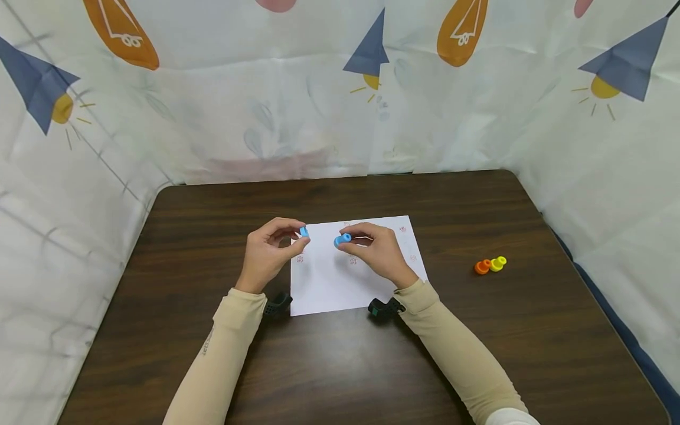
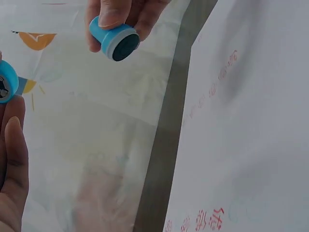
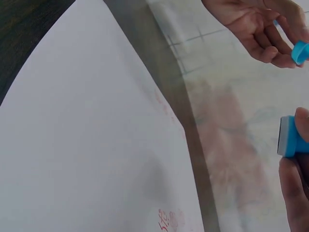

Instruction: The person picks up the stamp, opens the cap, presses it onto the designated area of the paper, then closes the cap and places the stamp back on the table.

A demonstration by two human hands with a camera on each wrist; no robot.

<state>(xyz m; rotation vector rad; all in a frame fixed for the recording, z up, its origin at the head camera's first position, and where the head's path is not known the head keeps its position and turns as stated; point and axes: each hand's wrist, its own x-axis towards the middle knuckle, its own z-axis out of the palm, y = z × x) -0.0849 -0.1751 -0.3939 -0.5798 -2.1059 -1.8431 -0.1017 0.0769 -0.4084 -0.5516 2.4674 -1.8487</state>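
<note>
Near the middle of the head view, the left hand (image 1: 268, 254) pinches a blue cap (image 1: 304, 232) between its fingers at the paper's (image 1: 329, 289) upper-left edge. Right of it, the right hand's (image 1: 381, 252) fingers grip a blue stamp (image 1: 342, 240) above the paper. Toward frame right, orange (image 1: 481, 267) and yellow stamps (image 1: 497, 264) sit side by side on the table (image 1: 536, 330).

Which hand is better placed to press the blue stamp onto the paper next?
Probably the right hand: it holds the blue stamp over the paper, dark face uncovered. The left hand pinches the small blue cap instead.
</note>
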